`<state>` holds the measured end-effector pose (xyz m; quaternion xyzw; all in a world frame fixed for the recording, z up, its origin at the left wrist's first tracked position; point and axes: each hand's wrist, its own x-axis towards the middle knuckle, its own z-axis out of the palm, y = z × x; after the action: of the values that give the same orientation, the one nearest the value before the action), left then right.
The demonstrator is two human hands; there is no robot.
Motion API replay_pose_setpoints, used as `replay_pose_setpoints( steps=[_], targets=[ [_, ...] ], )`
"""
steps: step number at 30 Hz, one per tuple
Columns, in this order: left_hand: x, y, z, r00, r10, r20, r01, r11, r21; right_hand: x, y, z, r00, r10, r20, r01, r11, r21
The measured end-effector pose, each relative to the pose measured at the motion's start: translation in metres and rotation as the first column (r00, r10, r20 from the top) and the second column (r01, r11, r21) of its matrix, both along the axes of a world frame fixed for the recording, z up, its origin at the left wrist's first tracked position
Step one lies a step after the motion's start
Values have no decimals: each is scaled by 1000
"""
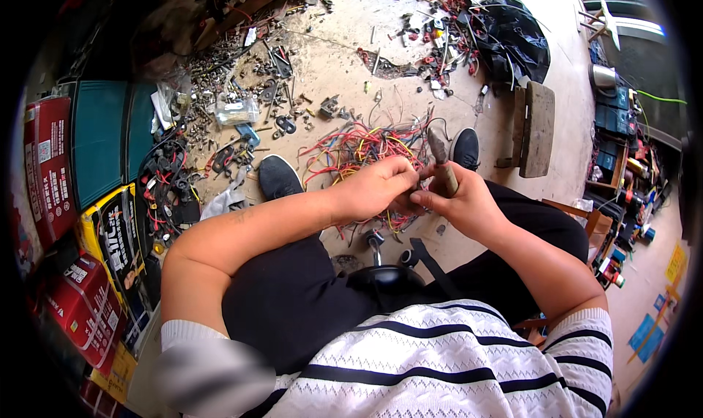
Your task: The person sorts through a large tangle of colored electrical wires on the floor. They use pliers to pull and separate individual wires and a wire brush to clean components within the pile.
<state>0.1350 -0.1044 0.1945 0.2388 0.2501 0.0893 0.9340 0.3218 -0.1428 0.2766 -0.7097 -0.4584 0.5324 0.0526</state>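
Note:
My right hand (458,195) is closed around the pale handle of a hand tool (450,179), whose dull, broad blade-like end points away from me. Close beside it, my left hand (392,184) has its fingers bent together near the right hand's fingertips; what it pinches is too hidden to tell. Beneath both hands, a tangled heap of red, yellow and black electrical wires (357,149) lies on the floor between my shoes.
Screws and small metal parts (219,77) cover the floor at left, beside stacked boxes (101,143). A wooden stool (537,129) and a black plastic bag (511,39) stand at right. A wheeled stool base (379,272) sits between my legs.

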Motion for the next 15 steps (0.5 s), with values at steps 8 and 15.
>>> replay_pose_setpoints(
  steps=[8,15],
  targets=[
    [1,-12,-25,986,-96,138,96,995,12,7,2,6,989,150,2,-148,976,-159],
    [3,5,-23,994,-66,-90,92,943,319,33,24,15,990,-124,66,122,992,29]
  ],
)
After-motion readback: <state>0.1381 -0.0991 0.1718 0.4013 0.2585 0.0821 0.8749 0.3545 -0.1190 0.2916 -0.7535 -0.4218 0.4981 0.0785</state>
